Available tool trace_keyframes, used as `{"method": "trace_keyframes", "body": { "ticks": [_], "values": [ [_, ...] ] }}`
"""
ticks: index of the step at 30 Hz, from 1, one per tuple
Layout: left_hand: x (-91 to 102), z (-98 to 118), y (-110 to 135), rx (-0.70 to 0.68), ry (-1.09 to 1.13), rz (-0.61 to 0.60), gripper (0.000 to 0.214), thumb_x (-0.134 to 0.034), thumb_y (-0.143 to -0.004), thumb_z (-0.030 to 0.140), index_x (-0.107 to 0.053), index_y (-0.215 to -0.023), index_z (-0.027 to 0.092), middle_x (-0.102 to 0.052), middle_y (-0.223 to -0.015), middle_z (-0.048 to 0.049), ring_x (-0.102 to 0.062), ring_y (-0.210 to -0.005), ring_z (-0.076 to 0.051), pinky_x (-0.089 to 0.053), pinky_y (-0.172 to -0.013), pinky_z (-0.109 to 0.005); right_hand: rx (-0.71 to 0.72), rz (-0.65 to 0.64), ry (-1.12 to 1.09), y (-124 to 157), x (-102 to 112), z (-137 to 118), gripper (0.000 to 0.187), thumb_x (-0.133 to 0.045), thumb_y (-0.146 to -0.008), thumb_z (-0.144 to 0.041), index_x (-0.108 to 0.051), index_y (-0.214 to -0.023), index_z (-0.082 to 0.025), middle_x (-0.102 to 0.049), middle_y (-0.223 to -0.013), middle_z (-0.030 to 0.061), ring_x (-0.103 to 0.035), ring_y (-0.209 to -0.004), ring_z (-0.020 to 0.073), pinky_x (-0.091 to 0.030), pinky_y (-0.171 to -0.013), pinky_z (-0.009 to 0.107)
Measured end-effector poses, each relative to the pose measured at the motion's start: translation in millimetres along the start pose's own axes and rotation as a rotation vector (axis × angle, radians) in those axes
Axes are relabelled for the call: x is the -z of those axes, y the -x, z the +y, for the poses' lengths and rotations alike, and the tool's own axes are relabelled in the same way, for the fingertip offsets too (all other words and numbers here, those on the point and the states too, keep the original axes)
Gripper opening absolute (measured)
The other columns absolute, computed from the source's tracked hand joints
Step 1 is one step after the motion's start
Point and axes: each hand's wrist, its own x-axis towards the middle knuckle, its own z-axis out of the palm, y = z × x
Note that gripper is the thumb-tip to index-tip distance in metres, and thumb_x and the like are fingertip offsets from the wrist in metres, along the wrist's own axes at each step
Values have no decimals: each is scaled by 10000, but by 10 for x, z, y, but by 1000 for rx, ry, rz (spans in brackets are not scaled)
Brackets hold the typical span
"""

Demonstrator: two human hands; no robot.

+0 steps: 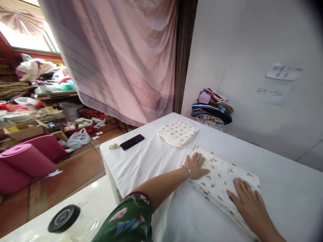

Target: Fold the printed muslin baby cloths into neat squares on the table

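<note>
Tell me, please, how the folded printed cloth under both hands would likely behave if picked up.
The folded printed cloth would probably sag if lifted by one corner, since its edge shows layers. Lying flat and broad under the left hand and right hand, it seems unlikely to roll.

On my screen, the window point(26, 37) glows very white, the top right corner goes dark, and the left side looks blurry.

Between two and three o'clock, a paper point(270, 94) on the wall point(227, 50) read "45-50". The sheet point(284, 72) above bore blurred characters point(287, 69).
</note>
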Motion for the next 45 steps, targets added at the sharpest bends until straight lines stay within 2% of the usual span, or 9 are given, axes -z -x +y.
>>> {"method": "trace_keyframes", "body": {
  "ticks": [6,10,16,26,29,33,37,41,45],
  "values": [
    [14,-58,101,56,69,28,597,-370,-789,598,-393,-1287,268,-208,-1470,-25,-126,-1351,-229,-195,-1068,-467,-136,-68,-209,58,13,48,673,-281,-804,-567,-451,-1285,-128,-315,-1421,130,-190,-1334,289,-195,-1055,519],
    [108,-98,232,293,113,145,539,-450,-782,503,-452,-1224,195,-445,-1312,-100,-411,-1201,-243,-369,-973,-356,-427,-31,-487,233,196,119,761,-318,-792,-606,-379,-1330,-71,-216,-1457,152,-203,-1328,300,-212,-1080,437],
    [254,-236,454,514,191,25,587,-481,-746,550,-485,-1184,159,-596,-1081,-156,-581,-959,-292,-483,-758,-391,-787,-111,-815,466,456,14,851,-502,-693,-653,-249,-1404,-259,-379,-1391,95,-417,-1212,310,-338,-1003,434],
    [229,-334,607,522,598,45,698,-638,-692,423,-362,-1296,210,-599,-1062,-94,-608,-869,-215,-496,-619,-254,-787,-131,-963,624,648,-81,941,-636,-621,-555,-232,-1411,-243,-417,-1366,92,-500,-1128,277,-459,-865,335],
    [190,-345,609,573,728,59,643,-626,-719,398,-382,-1278,195,-576,-1098,-95,-618,-816,-181,-497,-575,-234,-766,-130,-1012,644,658,-104,895,-642,-631,-522,-272,-1397,-246,-457,-1336,79,-531,-1089,260,-461,-854,310],
    [124,-360,621,578,691,125,649,-648,-714,375,-378,-1287,233,-546,-1134,-66,-581,-936,-176,-485,-737,-248,-694,-68,-857,698,632,-160,814,-602,-682,-506,-295,-1388,-243,-431,-1352,86,-551,-1056,263,-462,-859,335],
    [74,-348,671,492,553,236,612,-650,-713,340,-412,-1269,247,-513,-1166,-61,-542,-999,-187,-445,-844,-287,-327,151,-446,794,555,-199,473,-471,-810,-435,-522,-1230,-223,-199,-1473,62,-416,-1207,295,-406,-945,415],
    [66,-332,712,415,479,282,552,-617,-742,347,-441,-1254,240,-497,-1179,-62,-562,-911,-174,-458,-819,-297,179,240,-261,857,492,-202,299,-423,-867,-317,-618,-1069,-214,-543,-1236,69,-429,-1200,253,-370,-989,443],
    [64,-320,740,315,395,301,475,-574,-784,335,-465,-1233,226,-448,-1259,-60,-574,-833,-141,-468,-813,-285,293,153,-195,884,467,-191,357,-434,-874,-316,-530,-1192,-183,-588,-1166,92,-520,-1090,231,-409,-948,427]
  ]
}}
